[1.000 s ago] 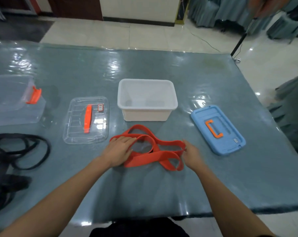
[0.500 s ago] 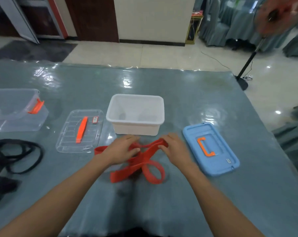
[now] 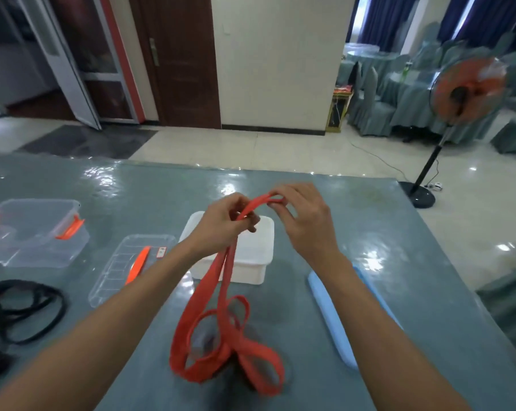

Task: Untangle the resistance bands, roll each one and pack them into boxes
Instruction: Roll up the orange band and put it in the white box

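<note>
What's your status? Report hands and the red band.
Left hand and right hand pinching red band over white box. Lower loops tangled, resting on table. Black bands waiting at left. Nothing blocking.

I can read no word or number anywhere. The small white-and-red sticker on the clear lid, just left of the white box, is too small and blurred to make out.
</note>
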`<act>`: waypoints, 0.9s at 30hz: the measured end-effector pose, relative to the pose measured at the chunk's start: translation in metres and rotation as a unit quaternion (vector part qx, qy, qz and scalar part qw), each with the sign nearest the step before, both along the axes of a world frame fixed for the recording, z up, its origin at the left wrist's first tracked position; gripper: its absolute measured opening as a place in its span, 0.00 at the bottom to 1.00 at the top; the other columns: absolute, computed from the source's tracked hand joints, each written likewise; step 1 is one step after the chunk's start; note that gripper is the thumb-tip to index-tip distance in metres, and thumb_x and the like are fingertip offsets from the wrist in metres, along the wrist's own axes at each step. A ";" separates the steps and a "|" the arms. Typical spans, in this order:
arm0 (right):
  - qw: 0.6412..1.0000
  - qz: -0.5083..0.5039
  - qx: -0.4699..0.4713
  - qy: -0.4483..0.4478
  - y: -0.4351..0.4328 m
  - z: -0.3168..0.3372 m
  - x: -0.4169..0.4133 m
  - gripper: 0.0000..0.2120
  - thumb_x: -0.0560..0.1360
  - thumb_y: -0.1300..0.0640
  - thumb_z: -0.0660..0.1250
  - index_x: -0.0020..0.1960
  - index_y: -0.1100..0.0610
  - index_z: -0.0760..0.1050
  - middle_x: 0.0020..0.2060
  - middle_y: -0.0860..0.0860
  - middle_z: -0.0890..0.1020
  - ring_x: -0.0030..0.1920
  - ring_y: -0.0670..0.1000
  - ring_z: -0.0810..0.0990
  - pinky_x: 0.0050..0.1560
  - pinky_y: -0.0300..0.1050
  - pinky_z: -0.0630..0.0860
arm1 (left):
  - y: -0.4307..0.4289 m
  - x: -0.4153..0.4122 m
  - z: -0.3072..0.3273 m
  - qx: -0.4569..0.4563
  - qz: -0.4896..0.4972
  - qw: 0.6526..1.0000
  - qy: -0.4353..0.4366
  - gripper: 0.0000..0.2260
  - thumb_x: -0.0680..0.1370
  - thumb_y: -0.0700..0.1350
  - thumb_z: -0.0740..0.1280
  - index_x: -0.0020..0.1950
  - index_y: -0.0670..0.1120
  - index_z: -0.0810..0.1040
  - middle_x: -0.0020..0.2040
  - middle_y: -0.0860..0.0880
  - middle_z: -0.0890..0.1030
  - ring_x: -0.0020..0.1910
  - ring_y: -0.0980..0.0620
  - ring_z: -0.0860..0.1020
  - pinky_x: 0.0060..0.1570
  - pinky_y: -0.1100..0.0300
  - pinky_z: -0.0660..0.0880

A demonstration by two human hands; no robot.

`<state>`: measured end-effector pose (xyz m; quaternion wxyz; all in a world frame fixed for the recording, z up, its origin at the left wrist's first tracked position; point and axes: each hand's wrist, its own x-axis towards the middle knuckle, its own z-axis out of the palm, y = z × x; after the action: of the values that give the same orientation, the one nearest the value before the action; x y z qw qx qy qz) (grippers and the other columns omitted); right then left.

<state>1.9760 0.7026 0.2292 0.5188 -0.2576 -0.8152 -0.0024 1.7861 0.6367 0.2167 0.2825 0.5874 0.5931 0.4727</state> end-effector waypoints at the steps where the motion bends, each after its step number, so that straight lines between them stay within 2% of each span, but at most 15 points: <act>1: 1.000 0.000 0.010 0.004 0.001 0.006 0.002 0.07 0.76 0.61 0.72 0.53 0.58 0.82 0.47 0.50 0.82 0.50 0.49 0.76 0.54 0.34 0.70 | 0.001 0.003 0.009 0.010 0.002 1.000 0.002 0.07 0.76 0.39 0.72 0.52 0.43 0.78 0.43 0.43 0.83 0.39 0.46 0.84 0.47 0.47 0.82; 3: 1.000 0.004 0.015 -0.001 0.003 0.006 0.005 0.08 0.76 0.61 0.72 0.55 0.59 0.82 0.50 0.51 0.83 0.52 0.50 0.77 0.55 0.36 0.71 | 0.002 0.011 0.015 0.006 0.013 0.999 0.030 0.06 0.77 0.42 0.73 0.51 0.47 0.79 0.40 0.44 0.81 0.35 0.50 0.80 0.41 0.49 0.82; 6: 0.999 0.015 -0.041 -0.029 0.004 -0.020 0.012 0.12 0.75 0.62 0.71 0.58 0.55 0.80 0.53 0.49 0.83 0.53 0.51 0.78 0.56 0.41 0.75 | 0.001 0.012 -0.008 -0.049 0.020 0.995 0.082 0.06 0.74 0.49 0.74 0.48 0.56 0.80 0.36 0.54 0.79 0.35 0.56 0.77 0.41 0.48 0.80; 10: 0.992 0.002 -0.093 -0.089 0.006 -0.063 0.024 0.15 0.72 0.61 0.75 0.58 0.54 0.80 0.49 0.47 0.83 0.51 0.50 0.77 0.51 0.48 0.79 | -0.007 0.011 -0.032 -0.096 0.026 0.989 0.111 0.08 0.71 0.55 0.76 0.47 0.56 0.82 0.40 0.57 0.83 0.42 0.57 0.81 0.51 0.54 0.78; 13: 0.989 -0.001 -0.111 -0.097 0.005 -0.074 0.028 0.11 0.72 0.60 0.75 0.54 0.55 0.81 0.46 0.47 0.82 0.50 0.51 0.77 0.48 0.47 0.78 | -0.014 0.015 -0.036 -0.113 0.009 0.988 0.109 0.10 0.70 0.58 0.75 0.48 0.56 0.83 0.43 0.57 0.84 0.45 0.55 0.81 0.53 0.54 0.78; 17: 0.990 -0.004 -0.101 -0.103 0.005 -0.073 0.027 0.09 0.73 0.60 0.75 0.52 0.55 0.81 0.44 0.48 0.82 0.47 0.51 0.77 0.45 0.45 0.77 | -0.017 0.020 -0.042 -0.116 0.015 0.981 0.158 0.12 0.72 0.59 0.73 0.50 0.55 0.84 0.44 0.60 0.84 0.45 0.61 0.81 0.54 0.54 0.78; 21: 0.987 0.003 -0.092 -0.135 0.007 -0.077 0.029 0.11 0.73 0.60 0.74 0.55 0.56 0.80 0.47 0.49 0.81 0.50 0.53 0.77 0.44 0.47 0.79 | -0.017 0.019 -0.043 -0.110 0.019 0.984 0.136 0.11 0.73 0.58 0.71 0.48 0.53 0.85 0.40 0.53 0.84 0.40 0.52 0.83 0.50 0.44 0.80; 23: 0.987 0.003 -0.079 -0.142 0.007 -0.080 0.030 0.11 0.73 0.60 0.75 0.55 0.56 0.80 0.46 0.49 0.81 0.49 0.54 0.77 0.41 0.48 0.79 | -0.018 0.017 -0.043 -0.107 0.020 0.983 0.146 0.12 0.73 0.59 0.70 0.47 0.52 0.84 0.39 0.51 0.83 0.41 0.49 0.82 0.50 0.43 0.79; 27: 0.986 -0.016 -0.064 -0.152 0.005 -0.086 0.030 0.07 0.71 0.59 0.77 0.46 0.57 0.81 0.39 0.50 0.80 0.41 0.55 0.78 0.33 0.48 0.77 | -0.017 0.014 -0.046 -0.103 0.029 0.978 0.176 0.16 0.72 0.61 0.69 0.44 0.48 0.83 0.38 0.48 0.82 0.41 0.48 0.80 0.51 0.43 0.78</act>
<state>2.0059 0.7074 0.1436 0.3713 -0.3004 -0.8786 0.0027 1.7998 0.6198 0.1706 0.2187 0.6116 0.6961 0.3060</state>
